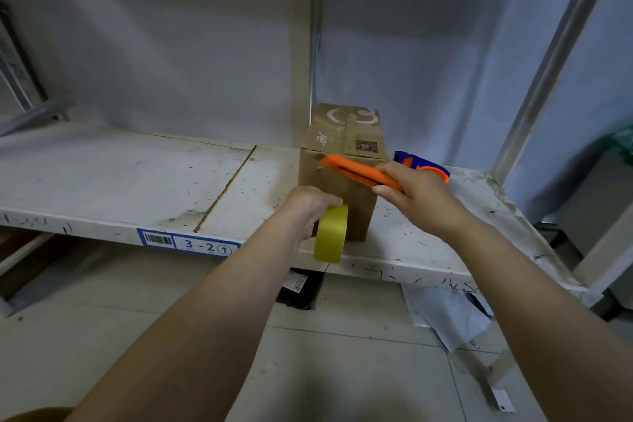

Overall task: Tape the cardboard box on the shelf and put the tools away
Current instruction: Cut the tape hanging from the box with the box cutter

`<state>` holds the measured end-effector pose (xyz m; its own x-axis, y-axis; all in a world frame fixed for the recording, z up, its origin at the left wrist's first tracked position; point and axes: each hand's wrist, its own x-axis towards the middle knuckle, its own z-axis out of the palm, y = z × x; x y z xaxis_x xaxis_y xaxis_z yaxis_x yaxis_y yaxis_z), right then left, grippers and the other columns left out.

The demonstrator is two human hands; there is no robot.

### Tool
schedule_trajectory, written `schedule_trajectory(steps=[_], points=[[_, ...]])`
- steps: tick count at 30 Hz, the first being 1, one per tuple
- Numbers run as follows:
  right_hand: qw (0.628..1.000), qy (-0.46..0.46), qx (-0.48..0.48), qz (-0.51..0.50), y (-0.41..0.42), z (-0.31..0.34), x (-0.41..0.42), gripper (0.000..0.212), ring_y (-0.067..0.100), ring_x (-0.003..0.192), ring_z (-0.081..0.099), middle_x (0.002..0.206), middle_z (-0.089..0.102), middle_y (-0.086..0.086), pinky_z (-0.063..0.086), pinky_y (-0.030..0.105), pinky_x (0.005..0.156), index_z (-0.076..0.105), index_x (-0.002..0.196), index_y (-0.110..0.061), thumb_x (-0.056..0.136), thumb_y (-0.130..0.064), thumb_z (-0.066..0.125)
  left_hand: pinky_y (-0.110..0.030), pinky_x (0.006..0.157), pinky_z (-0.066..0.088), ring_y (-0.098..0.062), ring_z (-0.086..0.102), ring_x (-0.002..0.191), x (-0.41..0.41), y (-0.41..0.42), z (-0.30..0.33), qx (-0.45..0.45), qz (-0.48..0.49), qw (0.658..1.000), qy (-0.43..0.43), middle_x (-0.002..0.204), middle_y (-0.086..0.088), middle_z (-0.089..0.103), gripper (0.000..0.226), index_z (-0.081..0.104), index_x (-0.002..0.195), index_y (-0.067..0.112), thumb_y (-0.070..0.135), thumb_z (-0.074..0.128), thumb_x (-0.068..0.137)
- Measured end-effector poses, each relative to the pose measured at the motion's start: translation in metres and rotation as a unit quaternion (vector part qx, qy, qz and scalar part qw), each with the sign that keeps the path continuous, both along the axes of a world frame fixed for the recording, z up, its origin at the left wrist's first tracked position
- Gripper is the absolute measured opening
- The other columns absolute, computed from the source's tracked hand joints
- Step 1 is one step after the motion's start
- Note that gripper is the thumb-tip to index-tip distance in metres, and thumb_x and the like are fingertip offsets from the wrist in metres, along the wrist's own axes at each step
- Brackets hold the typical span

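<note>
A small brown cardboard box (344, 144) stands on the white shelf (113, 181), flaps closed, with a QR code on top. My left hand (308, 207) grips a roll of yellow tape (330, 233) held on edge in front of the box's near face, by the shelf's front edge. My right hand (416, 197) holds an orange utility knife (356, 171), which points left across the box's upper front edge. Whether its blade is out cannot be told.
A blue and orange tape dispenser (419, 163) lies on the shelf behind my right hand, right of the box. A blue label reading 3-2 (188, 243) marks the shelf's front edge. Papers (448, 315) and a dark item (298, 288) lie on the tiled floor below.
</note>
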<state>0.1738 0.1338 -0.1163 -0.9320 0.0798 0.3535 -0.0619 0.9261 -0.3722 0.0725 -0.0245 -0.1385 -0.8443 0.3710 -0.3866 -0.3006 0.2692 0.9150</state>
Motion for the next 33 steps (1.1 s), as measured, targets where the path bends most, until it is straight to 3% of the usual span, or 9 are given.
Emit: schedule_trajectory(steps=[2, 5, 9, 14, 20, 29, 31, 33], points=[[0.993, 0.000, 0.116, -0.011, 0.003, 0.002, 0.007, 0.023, 0.012, 0.075, 0.056, 0.086, 0.060, -0.013, 0.052, 0.035, 0.064, 0.053, 0.117, -0.036, 0.095, -0.040, 0.048, -0.031, 0.061, 0.053, -0.019, 0.062, 0.069, -0.003, 0.001, -0.002, 0.006, 0.001, 1.000, 0.009, 0.080, -0.008, 0.064, 0.020, 0.063, 0.106, 0.006, 0.009, 0.067, 0.087], [0.978, 0.006, 0.205, -0.029, 0.007, 0.005, 0.010, 0.025, 0.015, 0.078, 0.060, 0.091, 0.065, -0.009, 0.055, 0.037, 0.064, 0.052, 0.117, -0.035, 0.095, -0.043, 0.044, -0.035, 0.069, 0.056, -0.021, 0.064, 0.073, -0.006, 0.001, -0.003, -0.001, 0.005, 1.000, 0.010, 0.085, -0.010, 0.066, 0.020, 0.064, 0.105, 0.006, 0.010, 0.068, 0.086], [0.969, 0.011, 0.245, -0.029, 0.010, 0.003, 0.011, 0.027, 0.018, 0.082, 0.062, 0.096, 0.066, -0.006, 0.055, 0.037, 0.066, 0.052, 0.120, -0.032, 0.096, -0.043, 0.044, -0.038, 0.077, 0.057, -0.023, 0.066, 0.075, -0.006, 0.003, -0.003, -0.006, 0.014, 1.000, 0.014, 0.087, -0.011, 0.067, 0.022, 0.064, 0.106, 0.006, 0.013, 0.069, 0.085], [0.960, 0.019, 0.280, -0.021, 0.011, -0.001, 0.010, 0.026, 0.018, 0.074, 0.061, 0.088, 0.065, -0.005, 0.053, 0.035, 0.062, 0.052, 0.117, -0.033, 0.096, -0.044, 0.043, -0.041, 0.082, 0.057, -0.027, 0.067, 0.082, -0.007, 0.005, -0.006, -0.004, 0.018, 1.000, 0.020, 0.093, -0.014, 0.068, 0.022, 0.064, 0.103, 0.007, 0.012, 0.070, 0.083], [0.956, 0.021, 0.289, -0.040, 0.007, -0.002, 0.010, 0.022, 0.018, 0.074, 0.062, 0.085, 0.066, -0.005, 0.055, 0.038, 0.065, 0.052, 0.113, -0.033, 0.095, -0.044, 0.043, -0.046, 0.088, 0.056, -0.031, 0.068, 0.090, -0.006, 0.006, -0.004, -0.004, 0.031, 0.999, 0.023, 0.098, -0.017, 0.067, 0.018, 0.061, 0.098, 0.008, 0.010, 0.070, 0.083], [0.952, -0.020, 0.295, -0.083, 0.022, 0.001, 0.029, 0.024, 0.015, 0.077, 0.060, 0.089, 0.066, -0.007, 0.052, 0.032, 0.066, 0.054, 0.116, -0.036, 0.096, -0.044, 0.044, -0.047, 0.090, 0.055, -0.032, 0.066, 0.089, -0.005, 0.003, -0.008, -0.014, 0.049, 0.999, 0.018, 0.101, -0.020, 0.067, 0.034, 0.062, 0.114, -0.002, 0.009, 0.070, 0.083], [0.966, -0.027, 0.244, -0.079, 0.028, 0.000, 0.035, 0.024, 0.014, 0.077, 0.059, 0.090, 0.065, -0.009, 0.053, 0.034, 0.069, 0.053, 0.116, -0.037, 0.095, -0.045, 0.045, -0.046, 0.091, 0.054, -0.031, 0.065, 0.091, -0.005, 0.001, -0.013, -0.016, 0.054, 0.998, 0.011, 0.105, -0.020, 0.067, 0.036, 0.061, 0.117, -0.001, 0.009, 0.070, 0.084], [0.994, -0.001, 0.081, -0.079, 0.030, -0.003, 0.038, 0.022, 0.014, 0.075, 0.059, 0.086, 0.062, -0.010, 0.050, 0.034, 0.068, 0.053, 0.115, -0.035, 0.095, -0.042, 0.046, -0.047, 0.092, 0.055, -0.032, 0.067, 0.095, -0.006, 0.000, -0.017, -0.020, 0.055, 0.998, 0.011, 0.109, -0.021, 0.068, 0.036, 0.062, 0.116, -0.001, 0.010, 0.071, 0.083]])
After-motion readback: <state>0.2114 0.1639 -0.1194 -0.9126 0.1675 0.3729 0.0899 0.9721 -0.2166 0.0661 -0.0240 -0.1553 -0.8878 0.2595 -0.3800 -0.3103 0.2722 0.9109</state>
